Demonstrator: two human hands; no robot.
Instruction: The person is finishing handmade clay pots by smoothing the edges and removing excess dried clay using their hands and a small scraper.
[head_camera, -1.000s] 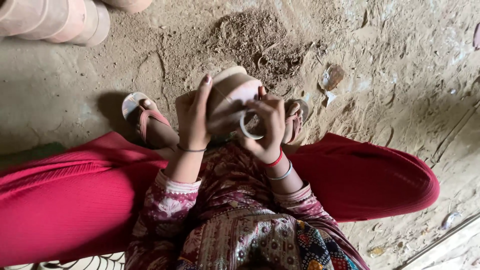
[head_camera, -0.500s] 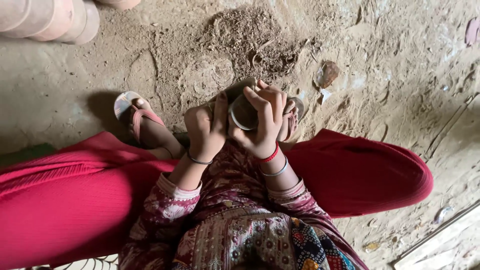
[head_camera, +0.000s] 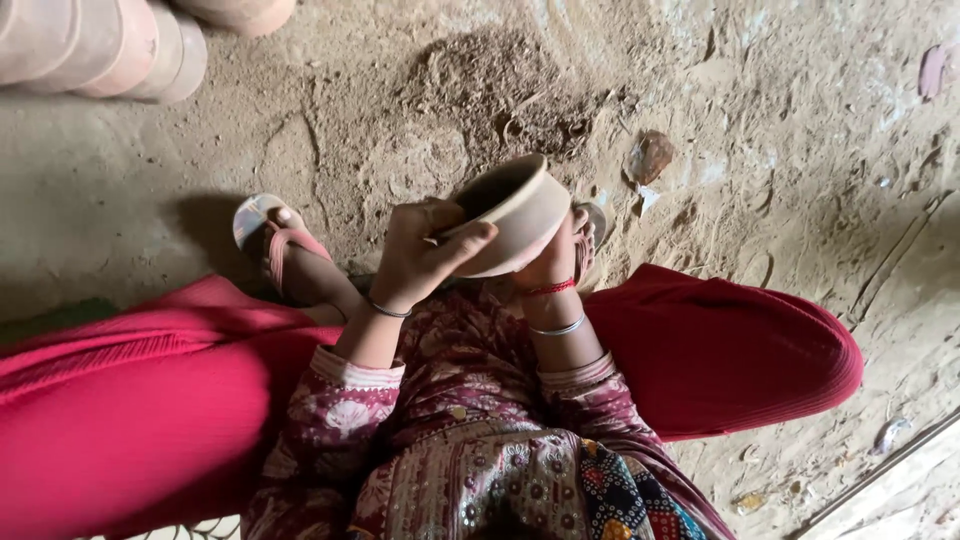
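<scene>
A person squats on a sandy dirt floor (head_camera: 800, 150) and holds a small round unfired clay bowl (head_camera: 510, 215) up in front of the knees, above the ground rather than resting on it. The bowl is tilted, its dark open mouth turned up and toward the left hand, its pale tan outer wall facing the right. The left hand (head_camera: 425, 250) is closed on the near rim, thumb stretched along the lower wall and the other fingers curled at the lip; a thin dark bangle sits on that wrist. The right hand (head_camera: 553, 262) is mostly hidden behind the bowl, pressed against its underside and cupping it from below; how its fingers lie cannot be told. A red thread and a thin silver bangle circle the right wrist. Below the hands are patterned maroon sleeves and wide bright red trousers (head_camera: 730, 350) spread to both sides. A foot in a pink and white sandal (head_camera: 275, 235) rests on the floor left of the hands, and the toe of a second sandal (head_camera: 590, 235) shows just beside the bowl on the right. A patch of darker loose soil (head_camera: 500, 90) lies on the floor beyond the bowl, with a small reddish shard (head_camera: 650, 155) near it. A row of pale terracotta pots (head_camera: 100, 45) lies at the far left corner of the floor.
</scene>
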